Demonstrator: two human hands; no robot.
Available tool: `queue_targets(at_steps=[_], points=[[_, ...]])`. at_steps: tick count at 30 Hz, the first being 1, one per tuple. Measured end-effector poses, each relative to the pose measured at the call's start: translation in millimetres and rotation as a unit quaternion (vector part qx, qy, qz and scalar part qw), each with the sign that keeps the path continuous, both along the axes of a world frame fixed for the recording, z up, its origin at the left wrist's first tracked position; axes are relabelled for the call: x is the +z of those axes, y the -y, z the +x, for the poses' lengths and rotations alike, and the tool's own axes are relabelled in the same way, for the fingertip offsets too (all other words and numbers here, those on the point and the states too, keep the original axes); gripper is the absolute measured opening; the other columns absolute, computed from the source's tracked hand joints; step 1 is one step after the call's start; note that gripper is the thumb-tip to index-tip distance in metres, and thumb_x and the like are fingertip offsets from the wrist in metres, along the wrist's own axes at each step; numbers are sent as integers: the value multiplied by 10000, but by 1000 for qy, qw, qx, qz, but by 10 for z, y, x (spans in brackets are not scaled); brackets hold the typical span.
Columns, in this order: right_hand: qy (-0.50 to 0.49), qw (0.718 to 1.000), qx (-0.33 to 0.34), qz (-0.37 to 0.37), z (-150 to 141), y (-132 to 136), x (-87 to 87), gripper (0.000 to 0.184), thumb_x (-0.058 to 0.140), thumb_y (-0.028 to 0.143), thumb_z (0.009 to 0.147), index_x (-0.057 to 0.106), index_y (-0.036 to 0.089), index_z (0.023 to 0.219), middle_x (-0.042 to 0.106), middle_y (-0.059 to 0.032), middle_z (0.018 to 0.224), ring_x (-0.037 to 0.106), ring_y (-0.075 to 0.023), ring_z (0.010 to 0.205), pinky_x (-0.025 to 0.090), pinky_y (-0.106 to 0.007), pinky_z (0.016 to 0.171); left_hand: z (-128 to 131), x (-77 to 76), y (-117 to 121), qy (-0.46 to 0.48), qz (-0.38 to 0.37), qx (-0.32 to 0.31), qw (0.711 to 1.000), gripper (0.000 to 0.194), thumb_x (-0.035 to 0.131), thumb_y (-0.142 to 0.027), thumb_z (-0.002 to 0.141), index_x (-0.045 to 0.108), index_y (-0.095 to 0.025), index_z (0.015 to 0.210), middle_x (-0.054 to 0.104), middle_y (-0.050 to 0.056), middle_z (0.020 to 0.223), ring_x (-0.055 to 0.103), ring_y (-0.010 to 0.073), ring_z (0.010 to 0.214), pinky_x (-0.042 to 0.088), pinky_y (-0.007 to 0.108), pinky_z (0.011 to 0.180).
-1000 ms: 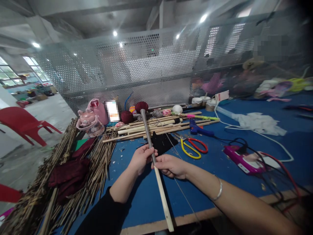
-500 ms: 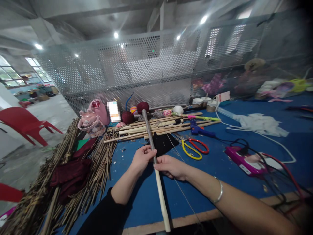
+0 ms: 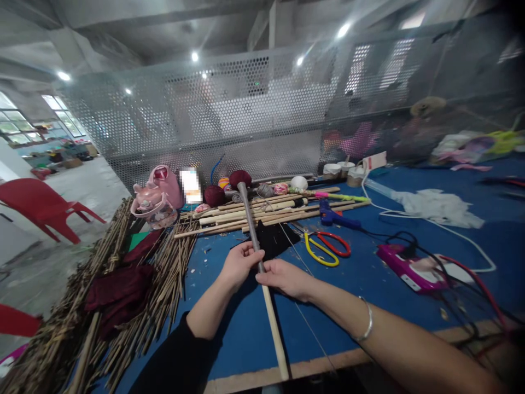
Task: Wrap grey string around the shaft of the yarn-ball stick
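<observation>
A long wooden stick [image 3: 274, 328] lies aslant before me, its upper part covered with grey wrapping and its near end bare, pale wood. My left hand [image 3: 241, 267] pinches the stick from the left at the lower end of the grey part. Just below, my right hand [image 3: 283, 278] closes on it from the right, thumb on top. Its other fingers are partly hidden. A thin grey thread [image 3: 305, 317] runs past my right hand towards the table edge. Beyond my hands lies a black cloth [image 3: 276, 241], with red-and-yellow-handled scissors [image 3: 322, 249] to its right.
Pale sticks [image 3: 221, 219] and yarn balls [image 3: 214, 196] line the back before a perforated metal screen [image 3: 246, 104]. Thin twigs [image 3: 164, 279] and maroon cloth [image 3: 118, 295] are heaped at left. Rightward lie a blue glue gun [image 3: 338, 219], a magenta power strip [image 3: 410, 268] and cables.
The near end of the stick has shifted slightly up and to the right. Both hands keep their grip in almost the same place.
</observation>
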State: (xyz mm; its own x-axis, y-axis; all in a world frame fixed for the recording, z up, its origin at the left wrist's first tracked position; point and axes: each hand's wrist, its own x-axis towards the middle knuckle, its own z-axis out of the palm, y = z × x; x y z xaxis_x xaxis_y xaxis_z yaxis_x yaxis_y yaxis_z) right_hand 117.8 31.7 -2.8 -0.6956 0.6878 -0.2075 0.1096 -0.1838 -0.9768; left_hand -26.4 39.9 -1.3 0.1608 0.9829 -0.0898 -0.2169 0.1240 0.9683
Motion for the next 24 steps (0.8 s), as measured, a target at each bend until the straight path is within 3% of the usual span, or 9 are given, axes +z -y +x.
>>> queue_targets(at_steps=[6, 12, 15, 18, 20, 24], points=[[-30, 997, 70, -30, 65, -49, 39, 205, 546, 332, 751, 511, 137, 803, 287, 113, 399, 191, -28, 308, 121, -173, 293, -36, 52, 8, 40, -64, -32, 997, 443, 690, -294, 581, 558, -119, 967, 566, 20, 692, 515, 87, 545, 403, 224, 537], [-24, 998, 49, -22, 25, -29, 37, 222, 593, 314, 715, 492, 120, 681, 281, 109, 406, 196, -11, 331, 112, -156, 311, -41, 11, 17, -60, 5, 32, 998, 370, 718, -335, 544, 570, -120, 807, 432, -68, 501, 391, 37, 424, 321, 173, 435], [-36, 996, 58, -57, 52, -42, 31, 212, 572, 328, 732, 521, 127, 774, 272, 113, 403, 176, -19, 321, 112, -156, 299, -38, 32, 20, -13, 3, 24, 1000, 352, 716, -324, 555, 569, -117, 798, 431, -69, 497, 390, 32, 422, 326, 168, 438], [-52, 990, 73, -106, 90, -59, 25, 238, 540, 350, 752, 522, 141, 864, 263, 117, 408, 137, -23, 318, 96, -151, 294, -32, 59, 29, 66, -34, -17, 997, 383, 702, -311, 585, 562, -132, 894, 554, -3, 634, 499, 68, 513, 385, 188, 494], [-51, 991, 65, -101, 98, -63, 19, 224, 550, 349, 743, 517, 138, 813, 270, 115, 406, 143, -19, 313, 99, -149, 290, -25, 57, 32, 100, -54, -37, 993, 408, 695, -294, 601, 547, -141, 949, 597, 43, 741, 551, 100, 597, 421, 213, 550], [-34, 997, 35, -58, 68, -51, 6, 240, 588, 332, 709, 442, 151, 652, 289, 111, 397, 178, -17, 291, 116, -154, 271, -16, 9, 15, 106, -69, -22, 992, 372, 648, -350, 651, 538, -137, 936, 594, 59, 753, 555, 110, 621, 431, 225, 564]])
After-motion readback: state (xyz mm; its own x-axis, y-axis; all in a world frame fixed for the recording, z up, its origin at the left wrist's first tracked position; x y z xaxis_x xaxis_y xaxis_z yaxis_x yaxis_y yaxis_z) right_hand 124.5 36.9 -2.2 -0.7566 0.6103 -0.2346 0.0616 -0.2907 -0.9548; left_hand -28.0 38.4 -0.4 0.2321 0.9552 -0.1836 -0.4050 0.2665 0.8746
